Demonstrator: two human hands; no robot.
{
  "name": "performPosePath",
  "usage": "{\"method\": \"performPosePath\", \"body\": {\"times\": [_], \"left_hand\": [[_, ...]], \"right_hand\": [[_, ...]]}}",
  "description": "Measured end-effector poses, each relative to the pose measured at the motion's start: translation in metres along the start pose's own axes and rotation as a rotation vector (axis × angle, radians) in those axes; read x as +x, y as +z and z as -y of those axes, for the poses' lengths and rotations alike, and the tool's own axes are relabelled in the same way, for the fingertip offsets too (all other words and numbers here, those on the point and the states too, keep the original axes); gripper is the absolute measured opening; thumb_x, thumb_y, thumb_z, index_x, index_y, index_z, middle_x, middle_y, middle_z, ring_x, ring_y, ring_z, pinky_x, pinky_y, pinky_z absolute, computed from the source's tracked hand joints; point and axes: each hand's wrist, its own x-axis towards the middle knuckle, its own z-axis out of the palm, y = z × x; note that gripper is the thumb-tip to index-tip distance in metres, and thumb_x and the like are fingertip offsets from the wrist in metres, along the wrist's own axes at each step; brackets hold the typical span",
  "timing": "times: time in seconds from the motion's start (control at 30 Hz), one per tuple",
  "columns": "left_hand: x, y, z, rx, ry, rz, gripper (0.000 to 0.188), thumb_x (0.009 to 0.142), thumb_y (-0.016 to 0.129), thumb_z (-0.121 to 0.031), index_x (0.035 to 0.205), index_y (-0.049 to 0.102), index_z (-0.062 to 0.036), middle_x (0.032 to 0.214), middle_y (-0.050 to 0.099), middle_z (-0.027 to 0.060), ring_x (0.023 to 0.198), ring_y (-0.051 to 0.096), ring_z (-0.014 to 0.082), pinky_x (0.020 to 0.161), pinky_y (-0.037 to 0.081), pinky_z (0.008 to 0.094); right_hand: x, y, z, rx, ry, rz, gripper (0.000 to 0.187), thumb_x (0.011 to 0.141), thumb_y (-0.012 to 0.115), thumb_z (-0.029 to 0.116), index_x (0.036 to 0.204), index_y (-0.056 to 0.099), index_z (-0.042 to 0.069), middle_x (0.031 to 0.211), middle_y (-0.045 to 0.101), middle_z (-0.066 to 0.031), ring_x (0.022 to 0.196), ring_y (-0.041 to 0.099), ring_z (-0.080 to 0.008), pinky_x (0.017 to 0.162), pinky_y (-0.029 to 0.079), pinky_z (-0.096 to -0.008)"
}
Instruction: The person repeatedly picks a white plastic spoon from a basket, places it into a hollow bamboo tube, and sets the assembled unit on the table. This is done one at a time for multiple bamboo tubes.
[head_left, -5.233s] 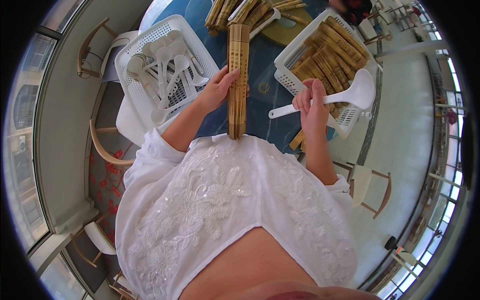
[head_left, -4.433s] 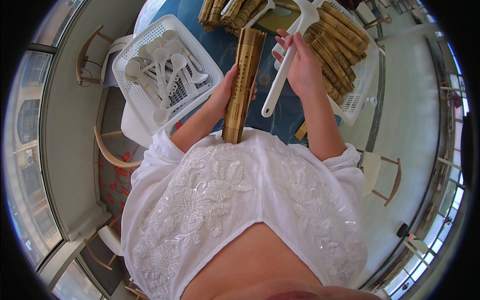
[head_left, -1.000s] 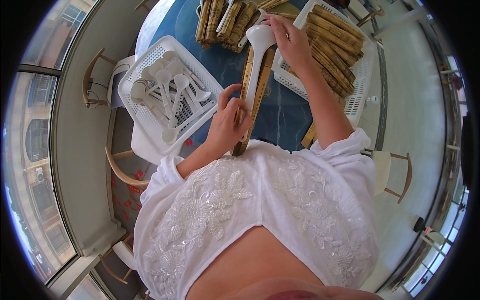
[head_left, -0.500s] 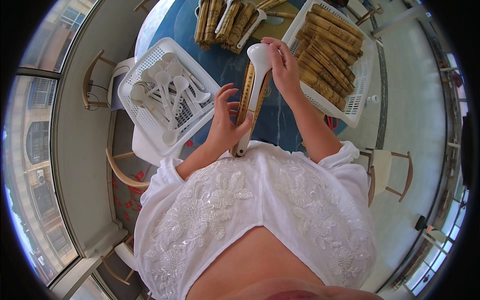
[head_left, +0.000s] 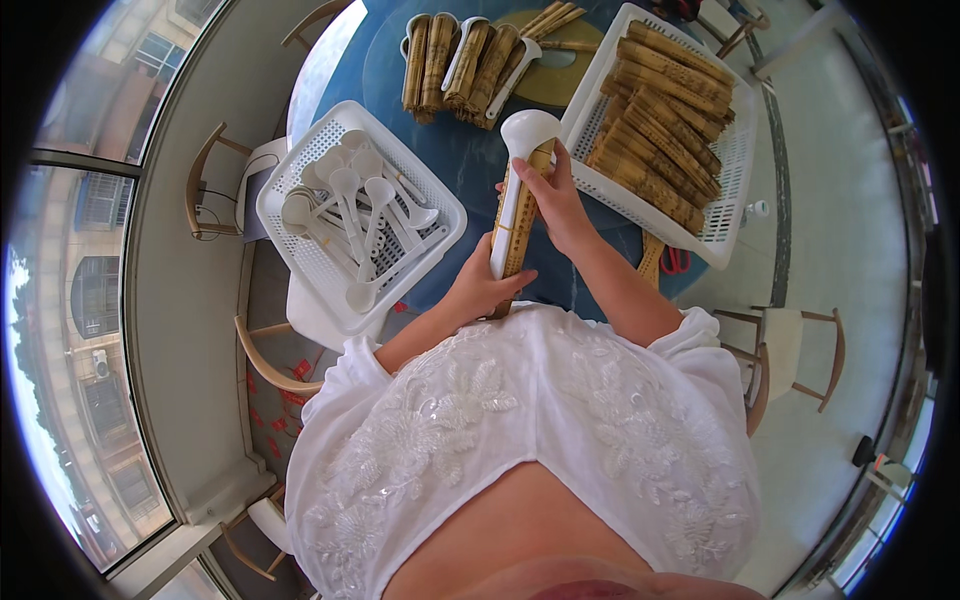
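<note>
A white ladle [head_left: 507, 215] lies lengthwise against a rolled brown bamboo-slip scroll [head_left: 519, 240], its bowl sticking out past the far end. Around the lower part of both, near my chest, wraps my left hand [head_left: 482, 282], closed with the thumb across the scroll. My right hand [head_left: 555, 197] grips the upper part just below the ladle's bowl, thumb pressed on the handle. A thin yellow band seems to cross the pair midway. The near end of the scroll is partly hidden by my left hand.
On the blue table [head_left: 465, 180], a white basket [head_left: 455, 225] at left holds several white ladles. Another white basket [head_left: 735, 185] at right is heaped with scrolls. Scrolls paired with ladles [head_left: 465, 65] lie at the far side. Red-handled scissors [head_left: 677, 261] lie beside the right basket.
My left hand, earlier with fingers spread, has closed round the lower part of the scroll and ladle. My right hand has slid from the ladle's bowl down to the handle and scroll.
</note>
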Motion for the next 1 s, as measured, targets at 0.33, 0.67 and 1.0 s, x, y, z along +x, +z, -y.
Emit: {"method": "performPosePath", "body": {"times": [0.33, 0.67, 1.0], "left_hand": [[0.025, -0.008, -0.007, -0.035, -0.069, 0.034, 0.050, 0.083, 0.070, -0.015, 0.122, 0.043, 0.0014, 0.084, 0.059, 0.0076, 0.064, 0.061, 0.0145, 0.057, 0.049, 0.0288], [0.172, -0.127, -0.042, 0.352, 0.126, -0.473, 0.052, 0.077, 0.073, -0.034, 0.110, 0.053, 0.0009, 0.089, 0.064, 0.0116, 0.073, 0.064, 0.0202, 0.064, 0.050, 0.0333], [0.312, -0.203, -0.046, 0.730, 0.055, -0.672, 0.059, 0.073, 0.069, -0.040, 0.109, 0.053, 0.0041, 0.101, 0.064, 0.0231, 0.094, 0.063, 0.0360, 0.082, 0.049, 0.0407]], "right_hand": [[0.022, -0.020, 0.001, 0.087, 0.055, -0.039, 0.060, 0.093, 0.056, 0.041, 0.135, 0.031, 0.006, 0.114, 0.055, -0.0081, 0.097, 0.060, -0.0171, 0.084, 0.051, -0.0334], [-0.017, -0.074, -0.047, -0.071, 0.187, 0.132, 0.032, 0.096, 0.052, 0.023, 0.121, 0.054, 0.002, 0.107, 0.062, -0.0085, 0.098, 0.059, -0.0141, 0.086, 0.047, -0.0255], [-0.074, -0.110, -0.109, -0.094, 0.395, -0.037, 0.022, 0.096, 0.052, 0.016, 0.110, 0.060, 0.001, 0.095, 0.064, -0.0055, 0.087, 0.059, -0.0111, 0.078, 0.047, -0.0229]]}}
